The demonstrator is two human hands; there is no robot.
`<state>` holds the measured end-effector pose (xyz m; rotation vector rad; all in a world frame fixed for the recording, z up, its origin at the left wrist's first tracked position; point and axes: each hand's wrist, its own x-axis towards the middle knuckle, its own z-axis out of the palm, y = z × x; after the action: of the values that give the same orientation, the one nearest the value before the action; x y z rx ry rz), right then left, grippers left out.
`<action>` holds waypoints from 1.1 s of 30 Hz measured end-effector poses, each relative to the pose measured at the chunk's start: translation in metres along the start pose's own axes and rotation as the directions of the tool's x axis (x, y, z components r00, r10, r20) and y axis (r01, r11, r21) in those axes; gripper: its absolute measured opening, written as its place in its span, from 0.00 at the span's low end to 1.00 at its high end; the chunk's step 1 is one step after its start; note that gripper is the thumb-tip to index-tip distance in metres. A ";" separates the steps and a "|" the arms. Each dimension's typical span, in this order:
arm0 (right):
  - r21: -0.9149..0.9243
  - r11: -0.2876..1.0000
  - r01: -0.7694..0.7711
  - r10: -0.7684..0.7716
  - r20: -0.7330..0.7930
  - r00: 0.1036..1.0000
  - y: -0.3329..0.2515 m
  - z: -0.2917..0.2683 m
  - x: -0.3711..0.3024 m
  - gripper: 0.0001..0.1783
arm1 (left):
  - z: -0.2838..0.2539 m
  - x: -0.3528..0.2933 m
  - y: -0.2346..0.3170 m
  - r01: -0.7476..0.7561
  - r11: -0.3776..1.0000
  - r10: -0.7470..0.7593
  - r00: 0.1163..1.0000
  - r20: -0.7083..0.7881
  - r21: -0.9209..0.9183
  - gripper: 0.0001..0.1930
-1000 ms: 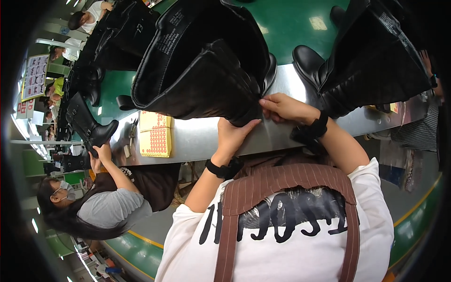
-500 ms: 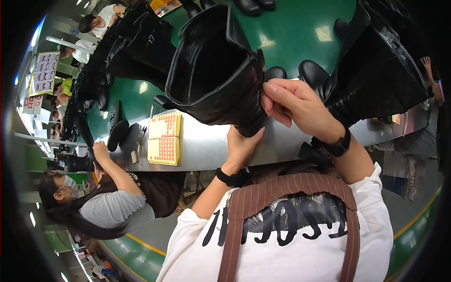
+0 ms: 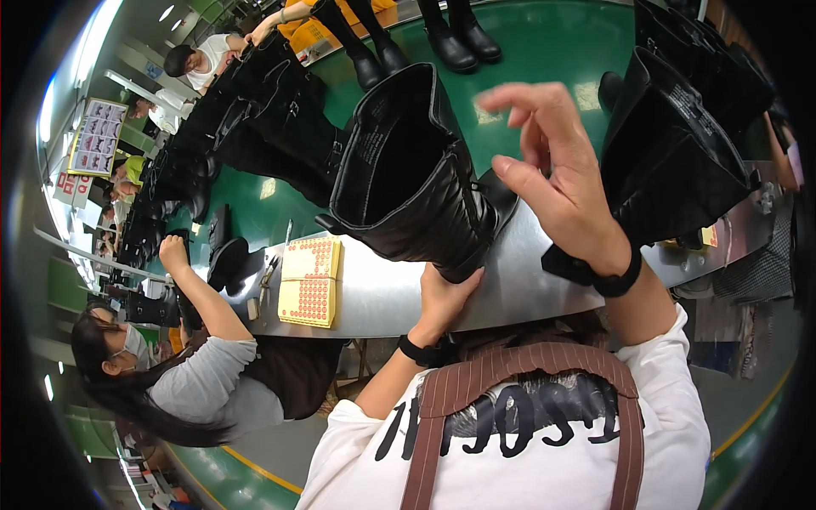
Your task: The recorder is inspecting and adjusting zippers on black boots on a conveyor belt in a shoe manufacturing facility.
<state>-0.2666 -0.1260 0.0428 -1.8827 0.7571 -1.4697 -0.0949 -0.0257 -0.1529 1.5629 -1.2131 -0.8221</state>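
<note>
A tall black leather boot (image 3: 425, 212) stands tilted in front of me, its wide top facing me and showing the dark lining. Low on its shaft, my left hand (image 3: 448, 297) is wrapped round the leather, with some fingers hidden behind it. My right hand (image 3: 557, 170) is lifted in the air to the right of the boot, apart from it. Its fingers are spread and bent, slightly blurred, with nothing between them. Another tall black boot (image 3: 671, 161) is just beyond the right hand.
A metal bench edge (image 3: 382, 310) runs along my side of the green work surface (image 3: 527, 51). A yellow card pad with red dots (image 3: 310, 280) lies left of the boot. Several black boots (image 3: 280, 127) line the left. A masked co-worker (image 3: 195, 365) sits close at left.
My right hand has let go of the boot's side and risen away from it, opening. The boot has shifted lower and a little right in view, still in my left hand.
</note>
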 end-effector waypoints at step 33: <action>0.320 0.810 -0.491 0.317 0.465 0.827 0.028 0.007 -0.018 0.11 | 0.005 -0.003 0.006 -0.026 0.997 0.030 0.998 -0.058 0.070 0.28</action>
<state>-0.2652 -0.1293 0.0094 -1.4785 0.5461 -0.8521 -0.1025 -0.0246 -0.1492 1.6112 -1.2294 -0.7180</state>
